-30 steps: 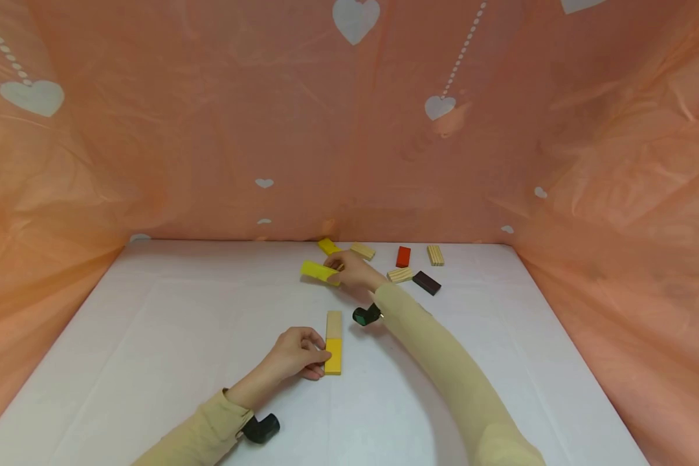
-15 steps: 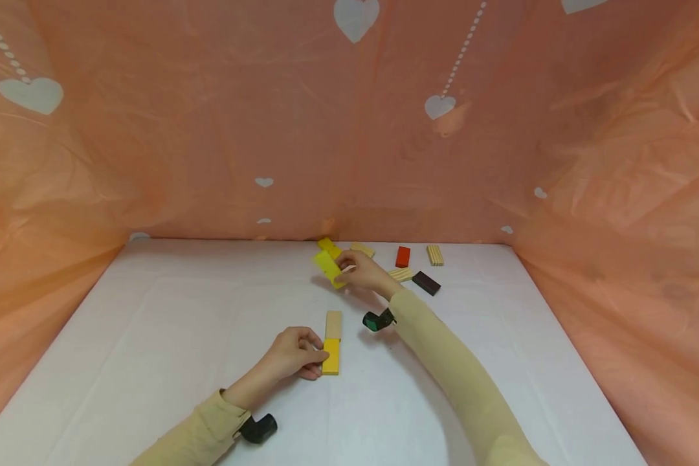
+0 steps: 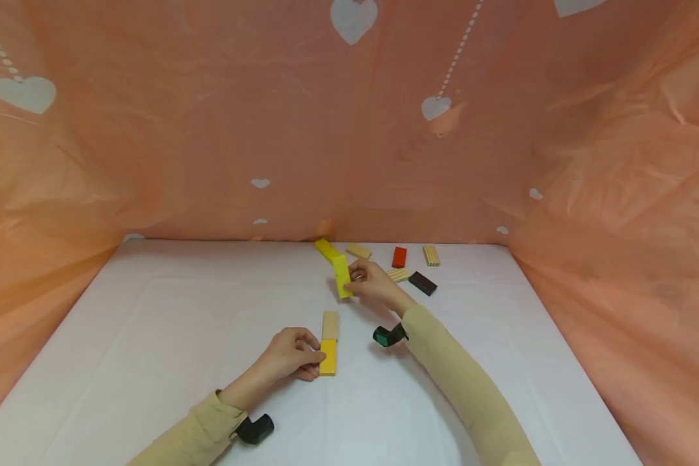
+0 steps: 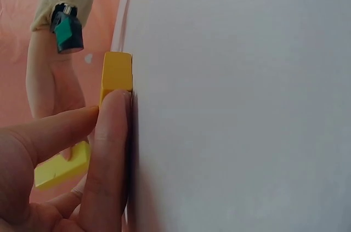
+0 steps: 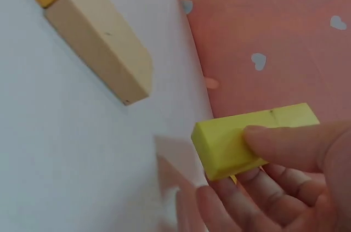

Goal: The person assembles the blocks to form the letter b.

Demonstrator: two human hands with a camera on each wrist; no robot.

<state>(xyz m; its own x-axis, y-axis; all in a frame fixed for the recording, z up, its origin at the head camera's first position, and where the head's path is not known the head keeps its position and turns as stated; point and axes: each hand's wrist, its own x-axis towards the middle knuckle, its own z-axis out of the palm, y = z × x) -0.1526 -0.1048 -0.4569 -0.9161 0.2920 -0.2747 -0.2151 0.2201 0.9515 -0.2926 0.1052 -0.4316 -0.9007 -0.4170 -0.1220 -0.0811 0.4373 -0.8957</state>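
Note:
Lying end to end on the table are an orange-yellow block (image 3: 328,358) and a plain wooden block (image 3: 330,325); the wooden one is on the far side. My left hand (image 3: 291,354) pinches the orange-yellow block from its left side, thumb on top. Farther back, my right hand (image 3: 375,285) grips a bright yellow block (image 5: 252,133) between thumb and fingers, raised off the table. In the head view this block stands nearly lengthwise, in line with the row but beyond it. Another yellow block (image 3: 325,249) lies behind it at the back edge.
Toward the back right lie a plain wooden block (image 3: 358,251), a red block (image 3: 399,257), a dark brown block (image 3: 422,283) and two striped wooden pieces (image 3: 432,255). A pink curtain with hearts (image 3: 256,129) hangs behind the white table (image 3: 180,310).
My right hand has moved rightward and turned the yellow block from crosswise to nearly lengthwise. My left hand has shifted the orange-yellow block slightly left against the wooden one.

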